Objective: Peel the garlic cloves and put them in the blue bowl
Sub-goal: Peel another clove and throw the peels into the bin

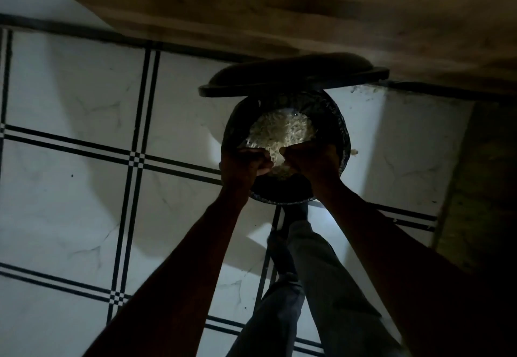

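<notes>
Nearest, at 6 o'clock, the person's trouser legs (330,295) stand on the tiled floor (70,99). Both hands reach over a dark bin (340,127) at 12 o'clock: left hand (246,165) and right hand (310,161) each curled, apparently pinching a pale clear bag of garlic skins (279,133). No blue bowl shows. I'd tip slowly, keeping the bag's mouth inside the rim. The raised lid (293,77) sits beyond.
</notes>
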Action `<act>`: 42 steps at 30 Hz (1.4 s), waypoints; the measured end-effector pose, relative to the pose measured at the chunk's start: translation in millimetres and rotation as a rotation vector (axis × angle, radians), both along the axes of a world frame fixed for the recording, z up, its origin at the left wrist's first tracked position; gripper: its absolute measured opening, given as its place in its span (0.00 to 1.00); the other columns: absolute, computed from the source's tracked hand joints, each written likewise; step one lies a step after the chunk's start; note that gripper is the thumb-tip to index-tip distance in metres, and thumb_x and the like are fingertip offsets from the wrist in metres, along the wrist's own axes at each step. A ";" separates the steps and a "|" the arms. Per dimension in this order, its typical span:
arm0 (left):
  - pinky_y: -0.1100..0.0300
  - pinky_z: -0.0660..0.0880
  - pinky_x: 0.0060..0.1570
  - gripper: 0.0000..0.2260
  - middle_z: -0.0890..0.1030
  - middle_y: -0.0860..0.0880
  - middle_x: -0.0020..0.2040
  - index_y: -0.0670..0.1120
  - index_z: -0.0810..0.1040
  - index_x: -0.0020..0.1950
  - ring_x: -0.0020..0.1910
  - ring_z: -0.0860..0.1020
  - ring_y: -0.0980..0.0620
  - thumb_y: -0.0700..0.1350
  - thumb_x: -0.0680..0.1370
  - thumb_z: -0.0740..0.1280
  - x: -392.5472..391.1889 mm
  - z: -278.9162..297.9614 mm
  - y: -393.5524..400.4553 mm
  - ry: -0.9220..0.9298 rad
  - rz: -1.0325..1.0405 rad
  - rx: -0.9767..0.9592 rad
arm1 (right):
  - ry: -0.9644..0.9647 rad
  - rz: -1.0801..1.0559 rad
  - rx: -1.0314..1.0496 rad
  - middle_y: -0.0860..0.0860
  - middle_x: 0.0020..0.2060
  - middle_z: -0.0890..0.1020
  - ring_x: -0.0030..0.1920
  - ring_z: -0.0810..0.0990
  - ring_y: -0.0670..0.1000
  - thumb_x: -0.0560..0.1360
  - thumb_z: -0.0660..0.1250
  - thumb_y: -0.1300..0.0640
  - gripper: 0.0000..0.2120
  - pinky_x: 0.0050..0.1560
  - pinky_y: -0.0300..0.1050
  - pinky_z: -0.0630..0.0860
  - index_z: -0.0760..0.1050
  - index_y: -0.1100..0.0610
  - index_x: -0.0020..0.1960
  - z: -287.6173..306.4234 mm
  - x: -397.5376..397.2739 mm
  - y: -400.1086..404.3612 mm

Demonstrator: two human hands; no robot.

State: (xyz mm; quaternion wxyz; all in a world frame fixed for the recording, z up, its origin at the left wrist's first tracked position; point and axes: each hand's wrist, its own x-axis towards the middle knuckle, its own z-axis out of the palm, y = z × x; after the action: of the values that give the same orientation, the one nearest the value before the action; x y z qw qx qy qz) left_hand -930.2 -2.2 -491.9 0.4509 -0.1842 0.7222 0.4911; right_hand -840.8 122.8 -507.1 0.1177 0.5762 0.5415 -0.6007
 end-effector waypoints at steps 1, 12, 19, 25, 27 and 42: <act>0.62 0.83 0.37 0.15 0.84 0.33 0.56 0.28 0.78 0.62 0.40 0.86 0.47 0.30 0.77 0.73 -0.5 -2.9 0.0 0.017 0.005 -0.049 | 0.002 -0.005 0.012 0.49 0.28 0.82 0.26 0.79 0.41 0.75 0.80 0.55 0.16 0.30 0.35 0.76 0.79 0.52 0.31 -4.7 -0.2 -0.6; 0.66 0.77 0.26 0.15 0.85 0.44 0.42 0.32 0.78 0.63 0.28 0.83 0.58 0.35 0.78 0.74 0.9 -12.1 6.9 0.034 -0.018 -0.148 | 0.146 -0.112 -0.050 0.65 0.49 0.86 0.35 0.86 0.49 0.80 0.70 0.65 0.07 0.39 0.43 0.82 0.82 0.70 0.52 11.6 -2.8 -6.8; 0.56 0.78 0.53 0.22 0.72 0.33 0.74 0.34 0.61 0.80 0.71 0.74 0.36 0.44 0.89 0.48 -5.6 -12.9 12.0 -0.169 0.024 0.053 | 0.231 0.041 0.309 0.50 0.45 0.87 0.46 0.86 0.46 0.83 0.64 0.56 0.10 0.51 0.48 0.83 0.84 0.57 0.51 7.5 -18.9 -19.5; 0.55 0.72 0.70 0.21 0.71 0.40 0.78 0.41 0.65 0.80 0.76 0.71 0.42 0.48 0.88 0.54 6.4 -14.1 13.2 -0.118 0.079 0.169 | 0.054 0.608 0.221 0.62 0.79 0.68 0.79 0.66 0.61 0.88 0.58 0.57 0.22 0.77 0.50 0.63 0.65 0.63 0.80 1.8 -12.4 -25.4; 0.46 0.72 0.73 0.20 0.76 0.43 0.74 0.46 0.70 0.78 0.72 0.76 0.44 0.52 0.87 0.58 4.2 -20.4 4.8 -0.193 0.212 0.197 | 0.119 0.427 0.258 0.53 0.84 0.59 0.83 0.57 0.51 0.88 0.58 0.50 0.26 0.79 0.43 0.59 0.58 0.54 0.84 12.3 -17.2 -22.9; 0.54 0.78 0.57 0.17 0.79 0.42 0.65 0.45 0.71 0.74 0.63 0.80 0.43 0.47 0.89 0.51 7.4 25.1 29.1 -0.324 0.134 0.217 | 0.054 0.642 0.112 0.66 0.78 0.66 0.79 0.65 0.63 0.87 0.59 0.60 0.24 0.77 0.50 0.62 0.61 0.66 0.81 30.5 6.1 1.0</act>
State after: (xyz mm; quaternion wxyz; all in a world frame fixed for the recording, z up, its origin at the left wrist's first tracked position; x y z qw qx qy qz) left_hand -922.7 26.8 -466.8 0.5445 -0.2589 0.5693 0.5589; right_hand -834.7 123.7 -476.6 0.2549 0.3654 0.7307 -0.5173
